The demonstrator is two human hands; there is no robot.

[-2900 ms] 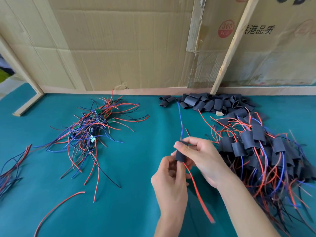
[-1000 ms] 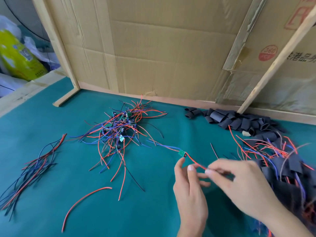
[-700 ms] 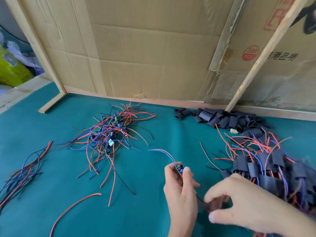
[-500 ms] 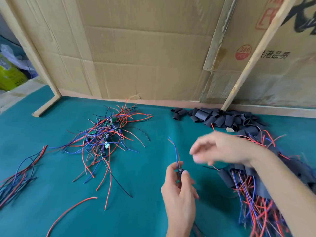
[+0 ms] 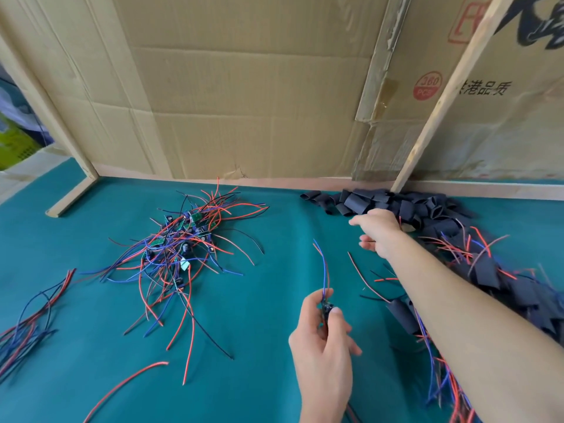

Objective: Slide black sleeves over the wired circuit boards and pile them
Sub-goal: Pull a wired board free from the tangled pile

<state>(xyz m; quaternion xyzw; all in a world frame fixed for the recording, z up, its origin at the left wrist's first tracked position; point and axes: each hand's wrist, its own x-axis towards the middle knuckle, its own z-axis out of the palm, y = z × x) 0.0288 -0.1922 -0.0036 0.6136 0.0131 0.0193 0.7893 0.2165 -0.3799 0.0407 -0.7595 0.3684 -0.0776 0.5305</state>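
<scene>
Black sleeves (right hand near)

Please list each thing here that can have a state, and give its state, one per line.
Left hand: pinches a wired board, held upright.
Wired board: bare, no sleeve on it.
Right hand: open, reaching to the loose sleeves.
Loose sleeves: empty, heaped by the wall.
Unsleeved boards: tangled in a heap.
Sleeved boards: piled on the right.

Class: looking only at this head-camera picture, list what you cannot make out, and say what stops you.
1. Board in the left hand: too small, half covered by fingers.
2. Right hand at the sleeves: seen from behind, any hold hidden.
3. Finished pile: crossed by the forearm, cut by the right edge.
</scene>
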